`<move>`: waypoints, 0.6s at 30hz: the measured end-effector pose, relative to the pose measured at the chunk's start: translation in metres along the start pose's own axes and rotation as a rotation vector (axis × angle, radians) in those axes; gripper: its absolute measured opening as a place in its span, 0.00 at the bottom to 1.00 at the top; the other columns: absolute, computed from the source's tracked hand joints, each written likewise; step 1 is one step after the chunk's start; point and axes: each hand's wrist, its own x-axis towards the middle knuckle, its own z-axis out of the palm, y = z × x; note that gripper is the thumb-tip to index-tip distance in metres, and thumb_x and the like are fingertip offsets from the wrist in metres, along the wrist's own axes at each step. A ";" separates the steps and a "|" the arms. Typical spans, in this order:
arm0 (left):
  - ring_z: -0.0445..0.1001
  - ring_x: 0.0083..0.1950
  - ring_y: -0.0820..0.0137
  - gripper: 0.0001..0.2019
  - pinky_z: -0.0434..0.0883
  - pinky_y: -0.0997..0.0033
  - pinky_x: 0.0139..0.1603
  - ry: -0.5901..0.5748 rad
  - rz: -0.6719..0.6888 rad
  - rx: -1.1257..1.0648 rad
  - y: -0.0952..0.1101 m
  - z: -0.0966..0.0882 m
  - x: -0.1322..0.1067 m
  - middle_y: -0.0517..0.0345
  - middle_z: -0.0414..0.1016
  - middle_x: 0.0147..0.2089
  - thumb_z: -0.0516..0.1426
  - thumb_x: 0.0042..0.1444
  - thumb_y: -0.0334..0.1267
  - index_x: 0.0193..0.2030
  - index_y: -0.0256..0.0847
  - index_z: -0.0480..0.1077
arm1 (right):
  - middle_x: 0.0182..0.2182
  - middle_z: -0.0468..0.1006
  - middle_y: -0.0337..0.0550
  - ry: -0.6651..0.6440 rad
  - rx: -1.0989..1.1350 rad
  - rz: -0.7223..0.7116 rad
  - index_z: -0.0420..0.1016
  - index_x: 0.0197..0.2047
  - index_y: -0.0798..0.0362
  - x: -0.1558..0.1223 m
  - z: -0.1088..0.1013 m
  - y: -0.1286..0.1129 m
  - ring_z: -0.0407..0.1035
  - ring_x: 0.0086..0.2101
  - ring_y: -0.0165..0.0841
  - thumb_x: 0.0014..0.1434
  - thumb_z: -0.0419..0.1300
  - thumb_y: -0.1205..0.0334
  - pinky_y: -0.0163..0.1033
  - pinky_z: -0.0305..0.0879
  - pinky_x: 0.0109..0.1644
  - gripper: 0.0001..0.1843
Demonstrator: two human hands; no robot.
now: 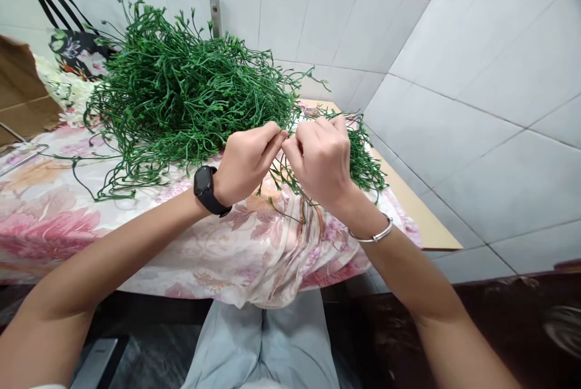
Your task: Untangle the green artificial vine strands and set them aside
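A big heap of green artificial stems lies on a table under a pink floral cloth. A smaller bunch of green stems lies to the right of my hands. My left hand, with a black watch on its wrist, pinches a thin green sprig with its fingers closed. My right hand, a silver bangle on its wrist, is closed on the same sprig, fingertips meeting the left hand's. The sprig's ends trail down between and below both hands.
White tiled walls stand close behind and to the right. The bare table edge shows at right. A brown cardboard box and a floral bag with black handles sit at the back left. A metal wire frame lies at left.
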 end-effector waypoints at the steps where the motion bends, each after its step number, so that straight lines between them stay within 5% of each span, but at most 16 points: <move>1: 0.54 0.19 0.80 0.12 0.53 0.79 0.22 0.021 0.009 0.003 0.001 0.000 -0.001 0.65 0.56 0.18 0.50 0.56 0.32 0.21 0.37 0.58 | 0.18 0.57 0.39 0.018 -0.002 0.004 0.60 0.23 0.54 0.000 0.000 0.000 0.57 0.27 0.31 0.60 0.41 0.64 0.42 0.55 0.37 0.16; 5: 0.52 0.19 0.80 0.14 0.53 0.78 0.22 0.151 0.020 0.017 0.001 -0.006 -0.006 0.66 0.53 0.17 0.50 0.56 0.32 0.19 0.37 0.58 | 0.17 0.54 0.37 0.144 0.038 0.156 0.56 0.21 0.53 0.004 -0.001 0.026 0.54 0.24 0.29 0.59 0.44 0.63 0.40 0.53 0.33 0.15; 8: 0.51 0.18 0.80 0.14 0.53 0.77 0.21 0.170 -0.091 -0.078 -0.004 -0.010 -0.005 0.66 0.52 0.17 0.50 0.56 0.35 0.20 0.37 0.60 | 0.16 0.52 0.35 0.144 0.207 0.322 0.53 0.20 0.52 0.008 -0.005 0.057 0.50 0.21 0.26 0.59 0.46 0.61 0.37 0.50 0.29 0.16; 11: 0.56 0.20 0.80 0.12 0.55 0.78 0.20 0.092 -0.266 -0.298 -0.013 -0.008 -0.001 0.64 0.57 0.18 0.50 0.57 0.37 0.24 0.37 0.63 | 0.16 0.52 0.34 -0.124 0.454 0.287 0.52 0.19 0.53 0.010 -0.010 0.073 0.47 0.20 0.23 0.58 0.49 0.61 0.34 0.47 0.26 0.17; 15: 0.61 0.24 0.78 0.12 0.59 0.79 0.22 -0.020 -0.411 -0.564 -0.020 -0.003 0.005 0.60 0.62 0.23 0.48 0.58 0.39 0.26 0.36 0.64 | 0.15 0.54 0.32 -0.701 0.619 0.051 0.59 0.17 0.55 0.009 -0.017 0.071 0.49 0.19 0.21 0.55 0.53 0.58 0.33 0.46 0.24 0.18; 18: 0.64 0.27 0.78 0.11 0.62 0.79 0.26 -0.043 -0.421 -0.621 -0.021 -0.002 0.005 0.58 0.65 0.27 0.48 0.59 0.37 0.28 0.36 0.63 | 0.16 0.62 0.33 -0.834 0.609 0.004 0.68 0.20 0.55 0.008 -0.019 0.072 0.53 0.19 0.21 0.52 0.57 0.54 0.33 0.48 0.24 0.15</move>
